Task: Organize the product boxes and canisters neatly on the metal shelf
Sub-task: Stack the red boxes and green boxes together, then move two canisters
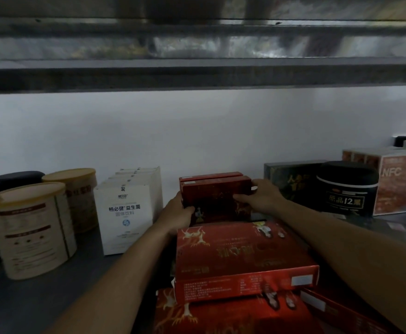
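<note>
The person's left hand (pixel 176 216) and right hand (pixel 259 195) are bare, and so are the wrists. The left forearm (pixel 125 261) and right forearm (pixel 341 239) show as bare skin right to the frame's edge, both slim and smooth in dim light. On the right thumb a short thumbnail (pixel 254 188) catches light.

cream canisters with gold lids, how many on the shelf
2: the front canister at far left, the rear canister behind it beside the white boxes. More may hide behind.
</note>
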Demonstrator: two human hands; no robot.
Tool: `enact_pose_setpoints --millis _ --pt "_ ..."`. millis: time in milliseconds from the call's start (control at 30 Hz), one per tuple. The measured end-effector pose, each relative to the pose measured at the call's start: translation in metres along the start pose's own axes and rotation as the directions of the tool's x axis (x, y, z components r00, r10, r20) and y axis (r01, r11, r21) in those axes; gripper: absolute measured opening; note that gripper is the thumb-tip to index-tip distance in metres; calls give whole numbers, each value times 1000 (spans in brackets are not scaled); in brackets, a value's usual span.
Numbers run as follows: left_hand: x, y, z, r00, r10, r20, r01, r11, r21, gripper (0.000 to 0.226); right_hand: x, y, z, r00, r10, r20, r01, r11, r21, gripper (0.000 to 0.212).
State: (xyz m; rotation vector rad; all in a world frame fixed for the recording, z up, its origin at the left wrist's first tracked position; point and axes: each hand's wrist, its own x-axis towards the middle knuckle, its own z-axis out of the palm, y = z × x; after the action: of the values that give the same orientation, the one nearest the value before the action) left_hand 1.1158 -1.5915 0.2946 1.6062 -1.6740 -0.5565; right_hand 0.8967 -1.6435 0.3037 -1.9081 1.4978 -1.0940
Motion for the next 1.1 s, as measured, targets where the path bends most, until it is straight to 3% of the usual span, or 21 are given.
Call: enact_pose_setpoints --millis 267,467,667,833,1000,1100 --pt "4 -4 2 995 -44 -92 37 996 -80 55 -3 -4 -4 984 -37 174 22 996 87 61" --pt "7 -6 3 996 26 -88 -33 996 -81 45 5 6 2 994 -8 108 -13 981 192 64" --pt "6 -5 3 993 18 -115 -29 995 -94 44 6 11 3 1000 -7 -19 10 987 158 50" --pt "7 -5 2 995 13 -103 -21 997 -74 44 5 11 3 1000 -14 -24 18 987 161 48" --pt "8 -5 -2 994 -58 -96 47 992 -116 42 3 6 1 1000 -8 -14 10 992 126 49" --pt "1 4 -7 987 -127 -98 108 978 -176 55 3 2 -3 1000 10 -18 -8 994 108 49"
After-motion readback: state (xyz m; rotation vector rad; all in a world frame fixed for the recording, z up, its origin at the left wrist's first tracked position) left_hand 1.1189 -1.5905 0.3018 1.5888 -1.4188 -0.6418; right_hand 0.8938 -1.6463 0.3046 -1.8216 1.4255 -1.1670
